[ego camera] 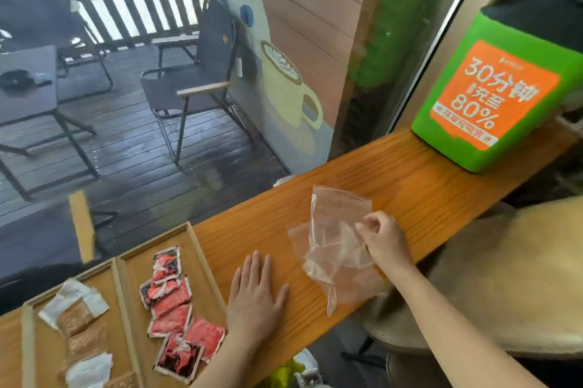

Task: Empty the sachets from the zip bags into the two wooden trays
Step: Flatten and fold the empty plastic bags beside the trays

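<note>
Two wooden trays sit side by side at the lower left of the wooden counter (410,185). The left tray (26,340) holds several brown and white sachets (75,318). The right tray (198,249) holds several red and black sachets (172,308). My left hand (255,296) lies flat on the counter, fingers apart, just right of the right tray. My right hand (383,237) pinches a clear zip bag (334,223), which looks empty and stands partly lifted. A second clear zip bag (347,283) lies flat beneath it.
A green box with an orange label (495,94) stands at the counter's far right end. A window runs along the counter's far edge, with chairs and a table outside. A beige cushioned seat (504,277) is at the lower right.
</note>
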`<state>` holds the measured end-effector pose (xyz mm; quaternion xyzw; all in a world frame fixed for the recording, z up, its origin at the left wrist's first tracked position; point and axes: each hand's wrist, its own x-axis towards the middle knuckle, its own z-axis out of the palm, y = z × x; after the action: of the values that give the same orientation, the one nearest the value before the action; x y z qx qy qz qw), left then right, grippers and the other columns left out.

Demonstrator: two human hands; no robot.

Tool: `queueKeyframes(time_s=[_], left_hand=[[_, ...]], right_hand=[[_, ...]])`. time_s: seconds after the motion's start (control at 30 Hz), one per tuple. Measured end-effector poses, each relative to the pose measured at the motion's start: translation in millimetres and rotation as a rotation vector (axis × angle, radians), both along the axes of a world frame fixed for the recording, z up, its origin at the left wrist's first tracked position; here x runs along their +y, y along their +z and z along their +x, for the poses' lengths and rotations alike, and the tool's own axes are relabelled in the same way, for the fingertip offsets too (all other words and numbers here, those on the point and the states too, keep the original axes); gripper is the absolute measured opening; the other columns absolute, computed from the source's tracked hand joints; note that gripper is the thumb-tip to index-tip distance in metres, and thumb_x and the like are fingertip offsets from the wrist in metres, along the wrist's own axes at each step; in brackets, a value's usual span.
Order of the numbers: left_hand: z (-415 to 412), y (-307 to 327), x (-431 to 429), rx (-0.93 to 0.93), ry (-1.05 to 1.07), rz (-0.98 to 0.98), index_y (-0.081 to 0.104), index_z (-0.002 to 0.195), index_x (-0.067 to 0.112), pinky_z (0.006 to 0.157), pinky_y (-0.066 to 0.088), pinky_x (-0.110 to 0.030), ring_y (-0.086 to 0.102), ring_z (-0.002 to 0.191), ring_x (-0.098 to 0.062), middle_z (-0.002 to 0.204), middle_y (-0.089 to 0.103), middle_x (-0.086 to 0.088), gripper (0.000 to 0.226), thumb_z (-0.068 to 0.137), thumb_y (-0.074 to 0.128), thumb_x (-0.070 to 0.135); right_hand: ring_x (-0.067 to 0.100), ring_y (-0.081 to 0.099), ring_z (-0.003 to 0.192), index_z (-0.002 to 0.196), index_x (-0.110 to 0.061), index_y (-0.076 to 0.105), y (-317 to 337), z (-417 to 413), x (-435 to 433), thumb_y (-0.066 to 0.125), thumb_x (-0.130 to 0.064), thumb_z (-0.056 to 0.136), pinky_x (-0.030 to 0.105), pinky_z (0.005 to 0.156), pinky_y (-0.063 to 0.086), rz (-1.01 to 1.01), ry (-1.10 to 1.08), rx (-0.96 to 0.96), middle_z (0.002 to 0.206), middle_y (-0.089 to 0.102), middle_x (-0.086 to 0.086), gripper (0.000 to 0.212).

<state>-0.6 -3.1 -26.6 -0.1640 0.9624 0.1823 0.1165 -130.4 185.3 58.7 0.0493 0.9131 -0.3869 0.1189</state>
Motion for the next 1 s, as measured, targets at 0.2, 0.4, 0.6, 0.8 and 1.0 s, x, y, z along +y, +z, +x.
queueKeyframes(time_s=[0.2,0.4,0.6,0.8,1.0], left_hand=[[-6,-10,0,-0.060,-0.009,-0.025,-0.022,0.139,0.027,0.116,-0.013,-0.037,-0.022,0.140,-0.014,0.153,-0.022,0.002,0.091,0.060,-0.025,0.073],[-5,-13,-2,-0.075,-0.014,-0.008,-0.026,0.135,0.030,0.116,-0.014,-0.038,-0.026,0.138,-0.014,0.145,-0.030,0.005,0.087,0.060,-0.026,0.074],[-5,-14,-1,-0.068,-0.027,-0.019,-0.024,0.138,0.029,0.111,-0.024,-0.034,-0.027,0.138,-0.015,0.148,-0.028,0.004,0.090,0.061,-0.026,0.075],[-4,-14,0,-0.057,-0.050,-0.052,-0.018,0.143,0.026,0.098,-0.033,-0.030,-0.026,0.140,-0.018,0.154,-0.023,-0.001,0.095,0.062,-0.028,0.073],[-2,-13,-1,-0.045,-0.036,-0.060,-0.018,0.143,0.027,0.100,-0.031,-0.030,-0.025,0.140,-0.017,0.155,-0.021,0.000,0.078,0.078,-0.005,0.068]], right_hand=[[0.017,0.057,0.077,0.108,-0.002,0.050,-24,-21,4,0.062,-0.043,0.082,0.025,0.058,0.047,-0.081,-0.153,-0.223,0.092,0.058,0.005,0.049],[0.026,0.061,0.089,0.096,-0.008,0.058,-41,-36,-3,0.069,-0.021,0.080,0.044,0.077,0.056,-0.067,-0.149,-0.217,0.099,0.065,0.010,0.024],[0.021,0.061,0.072,0.089,-0.005,0.063,2,-39,11,0.068,-0.007,0.080,0.028,0.060,0.050,-0.392,0.040,-0.279,0.079,0.065,0.006,0.011],[0.018,0.052,0.067,0.074,-0.004,0.054,-8,-28,14,0.069,-0.005,0.077,0.025,0.059,0.041,-0.171,0.166,-0.403,0.074,0.053,0.013,0.016],[0.022,0.064,0.072,0.080,0.001,0.056,-25,-15,1,0.075,-0.008,0.073,0.032,0.060,0.052,-0.072,0.156,-0.537,0.085,0.066,0.013,0.021]])
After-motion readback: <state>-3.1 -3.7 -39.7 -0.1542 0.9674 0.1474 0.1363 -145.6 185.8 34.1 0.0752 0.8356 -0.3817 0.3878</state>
